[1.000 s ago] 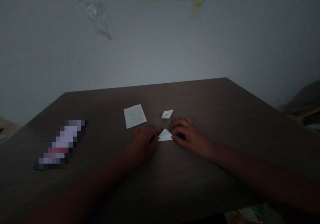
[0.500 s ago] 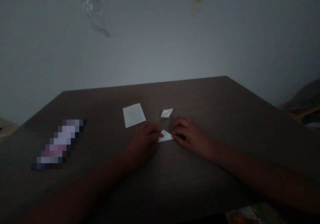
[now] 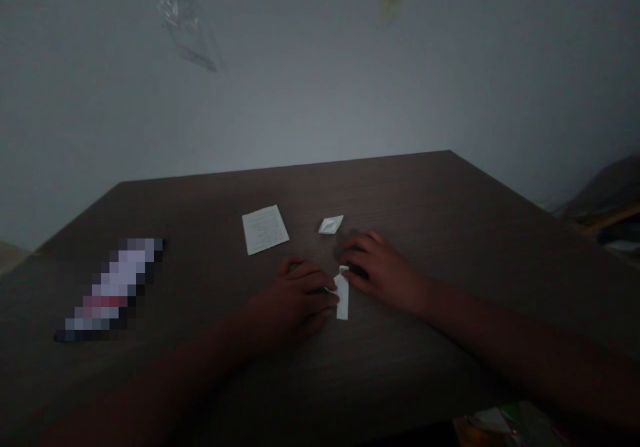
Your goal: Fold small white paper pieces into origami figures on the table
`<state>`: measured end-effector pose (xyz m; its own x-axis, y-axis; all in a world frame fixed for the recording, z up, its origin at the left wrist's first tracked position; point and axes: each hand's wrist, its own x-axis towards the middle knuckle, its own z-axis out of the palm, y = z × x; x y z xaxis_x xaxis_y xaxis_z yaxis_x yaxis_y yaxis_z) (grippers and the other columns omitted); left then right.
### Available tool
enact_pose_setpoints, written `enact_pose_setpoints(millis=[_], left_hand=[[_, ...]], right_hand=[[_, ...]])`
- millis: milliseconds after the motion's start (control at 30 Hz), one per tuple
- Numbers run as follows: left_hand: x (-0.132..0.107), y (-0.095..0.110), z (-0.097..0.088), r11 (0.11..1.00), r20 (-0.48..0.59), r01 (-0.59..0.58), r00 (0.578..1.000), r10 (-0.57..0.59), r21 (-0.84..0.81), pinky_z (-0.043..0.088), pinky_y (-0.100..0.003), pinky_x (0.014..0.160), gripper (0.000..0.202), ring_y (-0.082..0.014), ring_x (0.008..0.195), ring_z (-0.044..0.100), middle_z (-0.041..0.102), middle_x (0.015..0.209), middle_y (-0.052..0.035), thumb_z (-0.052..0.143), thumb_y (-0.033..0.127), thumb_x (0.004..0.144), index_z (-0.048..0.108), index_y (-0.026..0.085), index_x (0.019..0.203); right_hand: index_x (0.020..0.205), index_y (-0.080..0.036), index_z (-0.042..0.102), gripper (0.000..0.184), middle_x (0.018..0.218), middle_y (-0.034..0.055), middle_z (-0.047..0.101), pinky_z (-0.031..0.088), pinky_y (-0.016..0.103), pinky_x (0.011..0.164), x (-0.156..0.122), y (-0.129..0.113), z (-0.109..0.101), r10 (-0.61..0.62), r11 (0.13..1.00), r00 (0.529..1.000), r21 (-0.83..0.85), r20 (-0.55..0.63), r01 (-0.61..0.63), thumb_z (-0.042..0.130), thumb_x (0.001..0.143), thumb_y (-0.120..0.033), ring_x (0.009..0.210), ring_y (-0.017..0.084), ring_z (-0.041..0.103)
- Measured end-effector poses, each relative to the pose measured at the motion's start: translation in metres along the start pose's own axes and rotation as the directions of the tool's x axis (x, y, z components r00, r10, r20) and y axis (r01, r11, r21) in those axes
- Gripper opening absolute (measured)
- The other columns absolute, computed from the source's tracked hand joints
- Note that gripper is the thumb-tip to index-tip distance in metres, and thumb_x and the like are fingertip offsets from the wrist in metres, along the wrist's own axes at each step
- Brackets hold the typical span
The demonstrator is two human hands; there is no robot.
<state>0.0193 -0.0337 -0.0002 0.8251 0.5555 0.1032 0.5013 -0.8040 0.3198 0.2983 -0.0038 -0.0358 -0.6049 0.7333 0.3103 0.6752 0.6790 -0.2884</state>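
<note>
A small folded piece of white paper [image 3: 343, 304] stands out against the dark tabletop between my hands, its long narrow part pointing toward me. The fingertips of my left hand [image 3: 303, 295] grip its left side and cover part of it. With thumb and finger, my right hand [image 3: 383, 267] pinches the small upper end, the other fingers curved above the table. Just beyond lies a small folded white paper shape [image 3: 331, 225], like a diamond. To its left rests a flat, squarish stack of printed paper [image 3: 265, 230].
A dark-edged flat object, blurred out by pixels [image 3: 113, 287], lies on the left of the brown table [image 3: 400, 194]. Behind the table rises a pale wall [image 3: 320, 100] with clear and yellowish plastic hanging on it. Colourful items show below the front edge at lower right.
The paper has turned from a wide triangle to a narrow upright strip nearer me. My left hand has shifted right and toward me; my right hand has stayed nearly in place.
</note>
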Motion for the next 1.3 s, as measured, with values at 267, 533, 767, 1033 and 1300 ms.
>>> enact_pose_setpoints(millis=[267,533,767,1033,1300], left_hand=[[0.000,-0.004,0.003,0.997,-0.043,-0.049,0.998,0.047,-0.059,0.057,-0.045,0.120,0.026,-0.0268,0.121,0.078,0.085,0.124,-0.0074,0.061,0.015,0.113,0.082,0.023,0.126],[-0.002,0.000,-0.002,0.998,0.000,-0.031,1.000,0.031,-0.058,0.059,-0.039,0.117,0.028,-0.0254,0.121,0.079,0.086,0.128,-0.0053,0.063,0.012,0.111,0.083,0.026,0.123],[-0.002,-0.001,-0.004,0.997,0.038,-0.082,0.996,0.082,0.000,0.059,-0.042,0.119,0.026,-0.0283,0.124,0.078,0.084,0.130,-0.0054,0.071,0.007,0.101,0.081,0.023,0.118],[0.000,0.005,0.000,0.996,0.030,-0.056,0.998,0.054,0.065,0.058,-0.046,0.120,0.015,-0.0315,0.132,0.076,0.081,0.144,-0.0087,0.072,0.011,0.102,0.080,0.022,0.110],[0.003,-0.005,0.010,0.993,0.000,-0.028,1.000,0.028,0.117,0.056,-0.045,0.114,0.012,-0.0290,0.122,0.076,0.083,0.126,-0.0061,0.070,0.025,0.116,0.076,0.022,0.106]], right_hand=[[0.146,-0.021,0.076,0.047,0.154,0.0192,0.071,0.053,0.064,0.122,-0.011,-0.018,-0.006,-0.060,0.995,0.995,0.078,0.078,0.054,0.088,0.103,-0.038,0.144,0.041,0.062],[0.143,-0.021,0.074,0.049,0.154,0.0192,0.072,0.053,0.061,0.122,-0.011,-0.015,0.001,0.002,0.993,0.998,0.116,0.055,-0.009,0.089,0.102,-0.044,0.144,0.040,0.064],[0.130,-0.023,0.076,0.037,0.146,0.0164,0.075,0.054,0.057,0.119,-0.003,0.002,0.007,0.111,0.985,0.994,0.134,-0.017,-0.108,0.089,0.100,-0.041,0.139,0.038,0.067],[0.115,-0.024,0.076,0.018,0.132,0.0134,0.078,0.055,0.058,0.117,0.002,0.006,0.008,0.157,0.981,0.985,0.124,-0.070,-0.148,0.086,0.102,-0.032,0.129,0.035,0.070],[0.119,-0.022,0.083,0.013,0.135,0.0137,0.077,0.054,0.055,0.117,0.002,0.004,0.006,0.050,0.989,0.998,0.144,-0.044,-0.043,0.077,0.108,-0.022,0.130,0.032,0.069]])
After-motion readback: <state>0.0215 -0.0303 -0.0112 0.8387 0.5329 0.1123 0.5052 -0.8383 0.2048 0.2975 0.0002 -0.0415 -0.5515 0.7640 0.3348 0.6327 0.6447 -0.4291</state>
